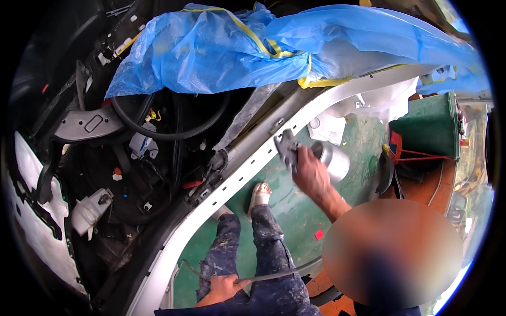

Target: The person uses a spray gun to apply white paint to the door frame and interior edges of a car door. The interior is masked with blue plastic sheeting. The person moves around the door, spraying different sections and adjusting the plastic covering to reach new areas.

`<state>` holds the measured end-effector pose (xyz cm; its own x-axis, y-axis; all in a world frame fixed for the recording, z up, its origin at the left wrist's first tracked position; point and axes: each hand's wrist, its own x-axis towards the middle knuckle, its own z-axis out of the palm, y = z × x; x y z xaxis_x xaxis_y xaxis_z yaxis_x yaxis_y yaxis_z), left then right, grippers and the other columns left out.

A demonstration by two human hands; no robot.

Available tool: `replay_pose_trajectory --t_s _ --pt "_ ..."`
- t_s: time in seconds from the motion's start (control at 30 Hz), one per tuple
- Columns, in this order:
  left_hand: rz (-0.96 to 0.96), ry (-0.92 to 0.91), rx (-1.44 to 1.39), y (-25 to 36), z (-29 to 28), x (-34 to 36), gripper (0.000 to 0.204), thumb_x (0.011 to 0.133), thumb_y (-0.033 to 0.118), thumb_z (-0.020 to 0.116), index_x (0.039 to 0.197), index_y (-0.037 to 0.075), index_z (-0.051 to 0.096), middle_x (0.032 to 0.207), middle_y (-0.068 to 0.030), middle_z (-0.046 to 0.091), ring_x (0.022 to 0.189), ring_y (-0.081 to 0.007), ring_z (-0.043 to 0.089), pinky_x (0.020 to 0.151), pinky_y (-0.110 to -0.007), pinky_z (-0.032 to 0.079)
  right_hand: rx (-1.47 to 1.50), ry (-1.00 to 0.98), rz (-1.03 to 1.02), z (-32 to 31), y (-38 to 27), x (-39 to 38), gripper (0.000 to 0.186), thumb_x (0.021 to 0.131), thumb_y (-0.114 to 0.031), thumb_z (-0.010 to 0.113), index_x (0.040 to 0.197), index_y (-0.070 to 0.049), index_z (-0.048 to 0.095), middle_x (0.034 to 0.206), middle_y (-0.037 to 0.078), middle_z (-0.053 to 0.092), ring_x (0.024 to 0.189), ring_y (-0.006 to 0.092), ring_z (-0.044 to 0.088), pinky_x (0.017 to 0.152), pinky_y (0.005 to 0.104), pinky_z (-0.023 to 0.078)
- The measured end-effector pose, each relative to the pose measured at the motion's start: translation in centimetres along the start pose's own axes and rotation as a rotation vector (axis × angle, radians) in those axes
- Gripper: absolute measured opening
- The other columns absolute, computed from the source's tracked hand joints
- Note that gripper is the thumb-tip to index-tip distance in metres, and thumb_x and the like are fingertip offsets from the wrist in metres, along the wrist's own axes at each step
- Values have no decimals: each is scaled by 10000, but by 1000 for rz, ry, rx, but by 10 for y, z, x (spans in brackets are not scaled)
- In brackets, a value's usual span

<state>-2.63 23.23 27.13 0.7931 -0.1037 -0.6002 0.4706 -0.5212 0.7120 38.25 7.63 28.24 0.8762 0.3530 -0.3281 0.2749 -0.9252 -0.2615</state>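
Observation:
My right hand (312, 175) is closed on a spray gun, its dark grey body (287, 150) close to the car's white door sill (234, 174). A silver metal cup (332, 161) shows beside the hand. Low in the picture, my left hand (224, 288) grips a thin grey hose (279, 274) in front of my legs. From there the hose runs right toward a blurred patch that hides part of my right arm. Small slots dot the white sill, which slants upward to the right.
Blue plastic sheeting (211, 52) with yellow tape drapes the car at the top. Left of the sill lie a steering wheel (182, 136) and a stripped interior with loose wiring. A green bin (426, 125) stands at right, near a white sheet (328, 129) on the green floor.

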Motion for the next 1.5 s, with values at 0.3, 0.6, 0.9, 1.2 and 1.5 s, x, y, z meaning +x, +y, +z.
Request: replay_pose_trajectory --t_s 0.3,0.6,0.9,1.2,1.5 --pt "15 -358 142 2 61 -6 641 911 650 530 688 70 684 635 -165 648 653 -401 643 649 -502 497 330 -436 -180 55 65 -171 382 809 -120 650 1167 -40 543 1032 228 646 926 453 645 767 519 535" --pt "121 -647 474 20 185 -21 657 853 765 503 973 149 698 1003 -57 651 1052 -258 553 916 -458 347 395 -546 -153 112 162 -306 318 847 -209 636 1125 -64 577 982 241 676 915 449 653 787 515 525" --pt "51 -828 746 63 347 -19 560 834 656 609 1148 203 700 1116 -71 668 1164 -295 572 928 -531 397 285 -557 -56 117 292 -420 355 811 -232 628 1123 -71 575 1016 230 689 952 437 661 813 520 527" --pt "-116 -604 683 68 381 -54 821 852 700 552 1500 216 411 1576 -134 333 1469 -363 260 1135 -628 213 404 -396 251 125 403 -486 372 860 -324 663 1102 -51 591 958 281 678 933 484 644 819 544 505" --pt "-669 -272 -596 5 355 -151 929 917 663 539 1564 63 249 1636 -183 189 1517 -348 152 1215 -423 186 401 -335 286 133 420 -496 373 856 -333 673 1071 -41 587 966 289 677 934 492 643 820 543 511"
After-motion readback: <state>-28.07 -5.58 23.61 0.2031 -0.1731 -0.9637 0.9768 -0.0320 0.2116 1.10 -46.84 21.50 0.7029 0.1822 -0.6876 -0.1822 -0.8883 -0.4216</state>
